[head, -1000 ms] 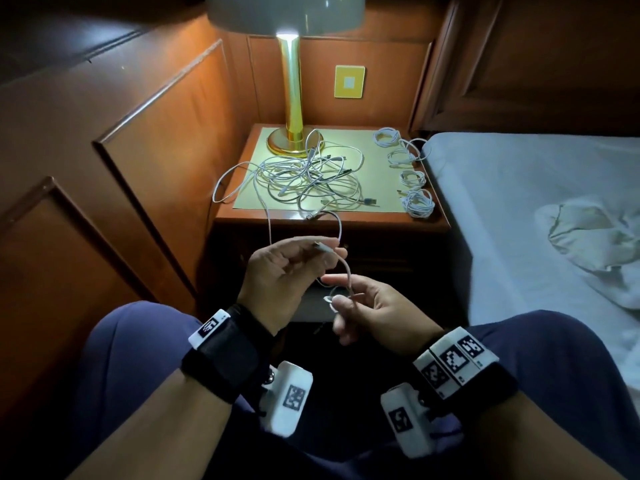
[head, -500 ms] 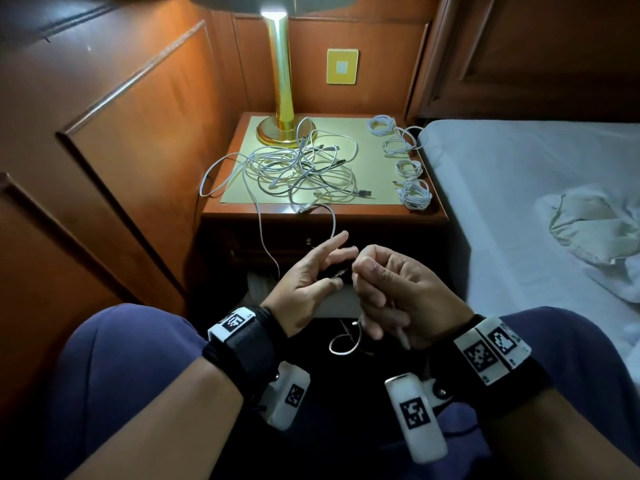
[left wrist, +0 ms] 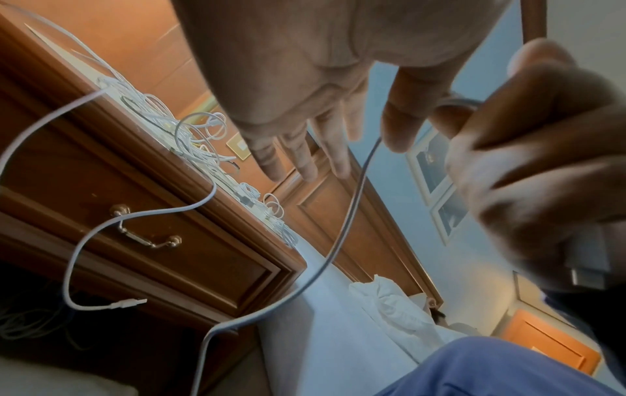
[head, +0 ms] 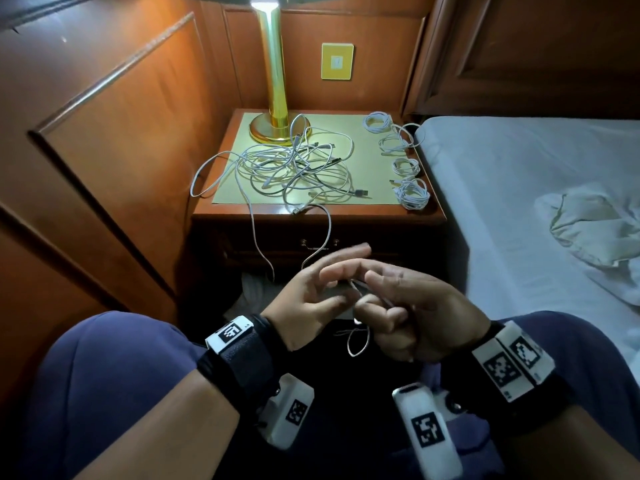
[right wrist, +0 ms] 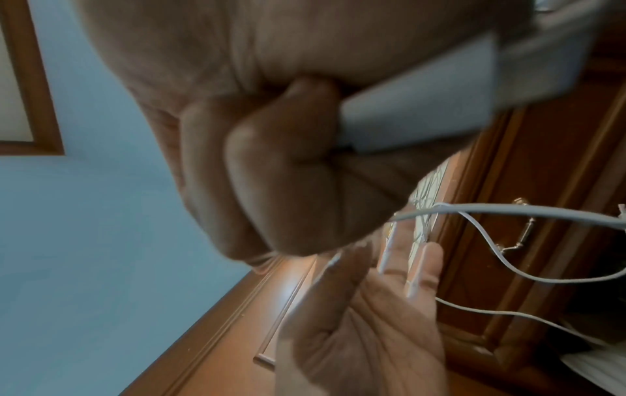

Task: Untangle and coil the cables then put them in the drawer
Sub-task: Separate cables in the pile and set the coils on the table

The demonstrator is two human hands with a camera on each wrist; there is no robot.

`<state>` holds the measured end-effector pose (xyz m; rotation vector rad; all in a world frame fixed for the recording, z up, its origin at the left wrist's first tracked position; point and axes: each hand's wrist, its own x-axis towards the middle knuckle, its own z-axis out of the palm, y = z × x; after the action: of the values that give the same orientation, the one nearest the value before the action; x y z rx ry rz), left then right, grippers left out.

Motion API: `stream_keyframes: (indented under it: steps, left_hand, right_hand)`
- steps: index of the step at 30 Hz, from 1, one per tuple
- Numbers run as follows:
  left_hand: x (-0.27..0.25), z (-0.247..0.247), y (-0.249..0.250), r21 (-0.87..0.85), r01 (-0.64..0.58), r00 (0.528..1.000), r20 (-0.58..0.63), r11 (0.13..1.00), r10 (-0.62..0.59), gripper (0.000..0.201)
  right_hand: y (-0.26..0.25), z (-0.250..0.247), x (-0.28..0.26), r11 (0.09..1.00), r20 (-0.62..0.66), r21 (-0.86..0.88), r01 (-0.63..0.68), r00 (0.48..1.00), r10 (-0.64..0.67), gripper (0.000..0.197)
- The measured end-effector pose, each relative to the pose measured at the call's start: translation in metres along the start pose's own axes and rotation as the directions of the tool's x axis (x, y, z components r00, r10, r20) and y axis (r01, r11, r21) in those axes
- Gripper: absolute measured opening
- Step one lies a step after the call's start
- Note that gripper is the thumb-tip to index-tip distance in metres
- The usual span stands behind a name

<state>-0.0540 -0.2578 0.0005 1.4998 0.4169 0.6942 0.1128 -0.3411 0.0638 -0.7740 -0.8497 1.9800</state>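
A thin white cable (head: 358, 341) runs from my lap up to the tangle of white cables (head: 298, 171) on the nightstand (head: 225, 216). Curled round this cable and its plug (left wrist: 586, 262) is my right hand (head: 391, 313); a small loop hangs below the fist. Just left of it, my left hand (head: 332, 271) has straight, spread fingers, and the cable (left wrist: 349, 209) passes by its fingertips. Several coiled cables (head: 410, 194) lie in a row along the nightstand's right side. Below the top, the drawer front with its brass handle (head: 318, 242) is closed.
A gold lamp (head: 273, 98) stands at the back of the nightstand. The bed (head: 519, 202) with a crumpled cloth (head: 595, 230) borders it on the right. Wood panelling (head: 104, 150) closes the left. A second loose cable end (left wrist: 128, 302) dangles before the drawer.
My left hand let go of the cable end and straightened its fingers. My right hand curled round the cable and moved up against the left. The loop now hangs under the right fist.
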Motion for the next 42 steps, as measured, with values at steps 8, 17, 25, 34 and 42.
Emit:
stream_keyframes:
  steps: [8, 17, 25, 34, 42]
  left_hand:
    - [0.009, -0.022, 0.008, 0.097, 0.033, 0.897, -0.442, 0.995, 0.013, 0.011]
    - [0.012, -0.049, 0.010, 0.227, 0.091, 0.842, -0.537, 0.970, 0.047, 0.009]
    - [0.011, -0.046, -0.001, 0.496, 0.225, 0.871, -0.487, 0.839, 0.055, 0.009]
    - [0.003, -0.021, 0.004, 0.607, -0.066, 0.904, -0.300, 0.792, 0.306, 0.008]
    - [0.003, -0.025, 0.003, 0.414, 0.028, 0.918, -0.372, 0.910, 0.141, 0.015]
  right_hand:
    - [-0.014, -0.031, 0.002, 0.933, -0.442, -0.360, 0.004, 0.880, -0.174, 0.028]
    - [-0.034, -0.043, 0.001, 0.873, -0.682, 0.082, 0.481, 0.666, -0.303, 0.031]
    - [-0.026, -0.059, 0.009, 0.838, -0.750, -0.247, 0.486, 0.452, -0.483, 0.025]
    - [0.008, -0.024, 0.029, 0.846, -0.462, -0.528, -0.069, 0.859, -0.219, 0.030]
    - [0.008, -0.024, 0.022, 0.920, -0.310, -0.392, 0.020, 0.939, -0.152, 0.012]
